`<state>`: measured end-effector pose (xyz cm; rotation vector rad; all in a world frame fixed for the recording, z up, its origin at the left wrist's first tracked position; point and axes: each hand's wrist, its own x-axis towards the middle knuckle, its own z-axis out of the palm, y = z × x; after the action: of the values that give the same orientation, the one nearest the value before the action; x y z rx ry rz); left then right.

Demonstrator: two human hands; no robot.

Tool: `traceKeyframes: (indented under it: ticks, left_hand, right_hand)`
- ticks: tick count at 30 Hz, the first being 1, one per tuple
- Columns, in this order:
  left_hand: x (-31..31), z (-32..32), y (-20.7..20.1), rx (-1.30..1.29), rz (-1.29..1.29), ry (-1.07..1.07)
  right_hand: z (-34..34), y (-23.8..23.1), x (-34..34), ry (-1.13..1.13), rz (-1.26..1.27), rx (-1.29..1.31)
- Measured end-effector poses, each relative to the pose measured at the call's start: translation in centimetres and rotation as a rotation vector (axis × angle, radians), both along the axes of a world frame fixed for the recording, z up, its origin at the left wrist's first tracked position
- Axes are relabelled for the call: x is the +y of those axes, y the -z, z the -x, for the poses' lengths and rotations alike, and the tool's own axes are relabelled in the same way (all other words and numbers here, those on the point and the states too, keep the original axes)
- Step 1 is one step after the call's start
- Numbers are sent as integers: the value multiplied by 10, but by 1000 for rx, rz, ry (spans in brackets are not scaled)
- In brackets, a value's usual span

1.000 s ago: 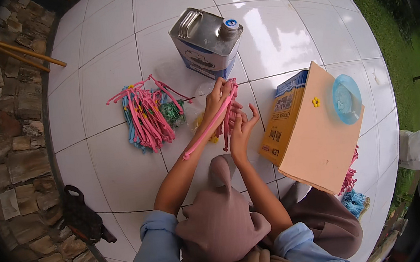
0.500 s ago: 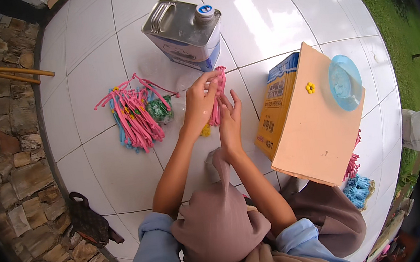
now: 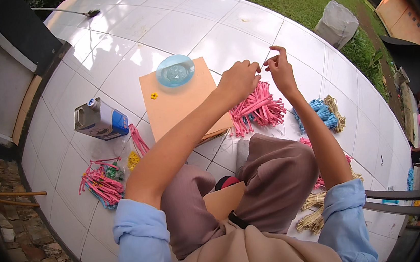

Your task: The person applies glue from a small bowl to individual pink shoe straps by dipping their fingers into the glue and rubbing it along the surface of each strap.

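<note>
Above a heap of pink tie-like strips (image 3: 261,106) on the tiles, my left hand (image 3: 239,81) is closed with bent fingers. Anything pinched in it is too small or hidden to make out. Just to its right, my right hand (image 3: 280,70) is raised, its bent fingers apart and no object visible in it. A small gap separates the two hands. Bundles of blue strips (image 3: 323,114) and beige strips (image 3: 336,112) lie beyond my right forearm. In front of me a tan board (image 3: 167,117) carries a light blue plastic bowl (image 3: 175,71) and a yellow flower-shaped piece (image 3: 154,96).
A metal can (image 3: 101,121) stands left of the board. Near it lie a few pink strips (image 3: 138,139), yellow pieces (image 3: 133,160) and a pink-and-blue pile (image 3: 100,186). Beige bundles (image 3: 311,217) lie beside my right knee. A white sack (image 3: 337,24) sits by the grass.
My view has swung to the right. Both hands have left the pink strips near the can and moved right, over the pink heap beyond the board.
</note>
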<state>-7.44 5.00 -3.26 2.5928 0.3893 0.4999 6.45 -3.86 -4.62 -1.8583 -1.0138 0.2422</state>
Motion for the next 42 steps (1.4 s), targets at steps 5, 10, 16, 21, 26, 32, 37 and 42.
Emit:
traceKeyframes:
  ticks: [5,10,16,21,26,32,37,42]
  left_hand:
    - [-76,-89,164,224,340,-108]
    - [-105,-81,263,98,359,-410]
    - [-87,-82,295,54,330,-490]
    - [-81,-79,294,213,179,-565]
    - [-83,-81,216,-136,458,-297]
    - [-76,-101,105,-457,91,-227]
    - [-80,-106,21,-400,887,-44]
    - [-89,-74,-31,-283,1050,127]
  right_hand:
    - [-73,180,-77,-94,483,-46]
    - [-53,237,-65,-174,356,-351]
    - [-62,253,-48,-409,361,-646]
    - [-73,233,-43,-476,362,-443]
    - [-87,147,-69,-339,300,-269]
    - [-80,14,-84,-78,145,-669]
    - [-52,-48,-99,368,-479,-47]
    - [-7,-65,-98,134,-485,772]
